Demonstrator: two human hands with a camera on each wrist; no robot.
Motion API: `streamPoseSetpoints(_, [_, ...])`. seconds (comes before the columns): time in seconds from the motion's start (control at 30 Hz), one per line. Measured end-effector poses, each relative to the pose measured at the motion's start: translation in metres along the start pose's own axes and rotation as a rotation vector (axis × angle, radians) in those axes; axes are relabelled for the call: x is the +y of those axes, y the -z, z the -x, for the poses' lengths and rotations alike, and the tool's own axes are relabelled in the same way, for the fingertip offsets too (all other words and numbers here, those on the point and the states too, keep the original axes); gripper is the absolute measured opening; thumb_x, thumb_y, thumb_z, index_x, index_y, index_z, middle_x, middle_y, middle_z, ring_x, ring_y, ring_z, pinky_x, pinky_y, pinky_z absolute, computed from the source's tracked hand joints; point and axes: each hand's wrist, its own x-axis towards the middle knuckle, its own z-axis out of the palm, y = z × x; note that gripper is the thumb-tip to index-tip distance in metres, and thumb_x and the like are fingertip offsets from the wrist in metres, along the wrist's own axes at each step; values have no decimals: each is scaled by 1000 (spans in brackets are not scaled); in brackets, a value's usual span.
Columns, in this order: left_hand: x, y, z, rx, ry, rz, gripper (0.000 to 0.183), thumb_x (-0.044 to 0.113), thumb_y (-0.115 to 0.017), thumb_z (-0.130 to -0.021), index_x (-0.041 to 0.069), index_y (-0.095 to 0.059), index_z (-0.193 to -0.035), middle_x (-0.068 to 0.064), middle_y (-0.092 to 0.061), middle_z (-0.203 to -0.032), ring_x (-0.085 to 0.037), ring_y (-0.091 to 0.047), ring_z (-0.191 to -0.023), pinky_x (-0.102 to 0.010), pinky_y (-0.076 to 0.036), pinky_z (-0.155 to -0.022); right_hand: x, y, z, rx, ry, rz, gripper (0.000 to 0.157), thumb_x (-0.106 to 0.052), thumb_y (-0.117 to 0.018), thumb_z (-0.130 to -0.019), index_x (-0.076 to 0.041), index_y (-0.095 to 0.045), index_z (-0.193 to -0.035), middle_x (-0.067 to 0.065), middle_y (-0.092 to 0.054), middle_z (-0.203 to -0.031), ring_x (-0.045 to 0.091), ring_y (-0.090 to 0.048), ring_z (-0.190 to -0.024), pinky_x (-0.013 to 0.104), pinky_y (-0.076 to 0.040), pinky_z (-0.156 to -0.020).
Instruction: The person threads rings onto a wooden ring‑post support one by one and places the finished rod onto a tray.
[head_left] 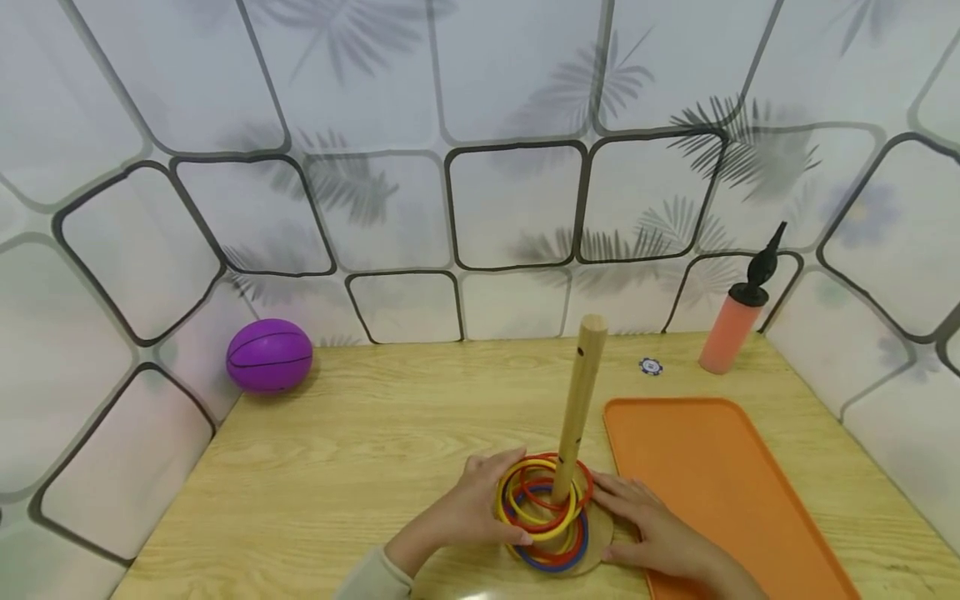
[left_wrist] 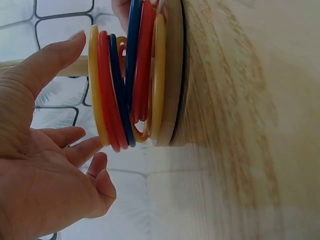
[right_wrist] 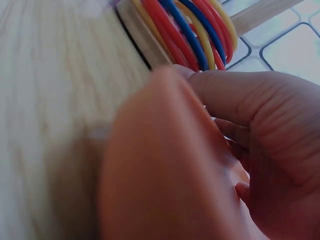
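Note:
In the head view, a wooden post (head_left: 582, 400) rises from a round wooden base (head_left: 600, 546). Red, yellow and blue rings (head_left: 555, 533) are stacked loosely around its foot, some tilted. My left hand (head_left: 474, 504) is at the left side of the rings, thumb and fingers spread. The left wrist view shows its fingertips (left_wrist: 100, 142) right at the edge of the top yellow ring (left_wrist: 94, 75). On the other side, my right hand (head_left: 656, 529) has its thumb and fingers against the base's right edge. In the right wrist view its thumb (right_wrist: 225, 92) reaches the base rim (right_wrist: 145, 40).
An orange tray (head_left: 697, 467) lies at the right, partly under the right hand and forearm. Toward the back stand a pink and black hand pump (head_left: 733, 325) and a small blue-and-white chip (head_left: 651, 367). A purple ball (head_left: 270, 357) sits at the back left, by the patterned wall.

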Motion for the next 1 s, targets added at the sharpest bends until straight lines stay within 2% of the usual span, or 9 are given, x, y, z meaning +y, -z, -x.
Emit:
streamPoseSetpoints(0.3, [14, 10, -2, 57, -105, 40, 70, 35, -71, -85, 17, -39, -144, 1, -45, -137, -20, -33, -119, -45, -37, -96, -3, 1, 3, 20, -23, 9, 65, -35, -69, -85, -11, -46, -141, 9, -36, -149, -10, -6, -134, 4, 2, -100])
streamPoseSetpoints(0.4, [23, 13, -5, 71, -148, 78, 63, 32, -68, -88, 16, -41, -143, 2, -48, -133, -20, -37, -116, -44, -40, -92, -6, 4, 4, 28, -42, 55, 63, -35, -69, -85, -13, -47, -140, 10, -39, -146, -3, -15, -135, 12, -14, -105])
streamPoseSetpoints(0.53, [35, 16, -13, 140, -238, 132, 51, 23, -63, -92, 10, -47, -138, -4, -53, -127, -20, -46, -109, -39, -44, -84, -8, 16, 6, 124, -28, 121, 57, -26, -74, -82, -10, -55, -133, 12, -48, -137, -2, -29, -129, 14, -30, -98])
streamPoseSetpoints(0.6, [41, 16, -18, 170, -271, 170, 46, 20, -61, -93, 8, -49, -136, -8, -55, -125, -22, -49, -108, -36, -46, -82, -6, 28, 10, 177, -45, 142, 54, -21, -75, -81, -8, -57, -130, 13, -50, -133, -4, -30, -127, 8, -25, -97])
streamPoseSetpoints(0.67, [46, 16, -22, 183, -293, 215, 43, 17, -60, -94, 6, -51, -135, -9, -57, -123, -24, -52, -108, -32, -47, -82, 2, 42, 18, 213, -70, 172, 55, -18, -76, -79, -7, -57, -129, 16, -49, -132, -5, -27, -127, 2, -15, -95])
streamPoseSetpoints(0.73, [53, 16, -25, 180, -299, 250, 42, 16, -60, -94, 6, -52, -134, -10, -57, -123, -26, -53, -109, -30, -48, -82, 12, 58, 31, 205, -130, 220, 55, -20, -76, -80, -8, -57, -130, 18, -48, -133, -3, -27, -128, 7, -23, -95])
streamPoseSetpoints(0.9, [63, 14, -32, 164, -301, 278, 36, 17, -59, -95, 7, -57, -129, -6, -58, -121, -19, -54, -109, -26, -48, -84, 43, 91, 75, 147, -272, 278, 63, -19, -76, -79, -9, -51, -136, 12, -33, -146, -12, -12, -128, 45, -38, -92])
streamPoseSetpoints(0.97, [65, 13, -34, 163, -306, 279, 32, 18, -58, -95, 7, -59, -125, -5, -59, -118, -15, -54, -107, -26, -48, -84, 54, 98, 92, 137, -287, 277, 69, -16, -76, -78, -9, -46, -140, -1, -22, -151, -21, -4, -123, 43, -27, -106])
streamPoseSetpoints(1.0, [65, 13, -34, 162, -307, 280, 30, 18, -58, -95, 8, -60, -124, -5, -60, -116, -14, -55, -105, -26, -48, -84, 58, 99, 99, 144, -276, 285, 73, -16, -78, -76, -9, -45, -140, -9, -18, -150, -23, -3, -121, 32, -19, -110])
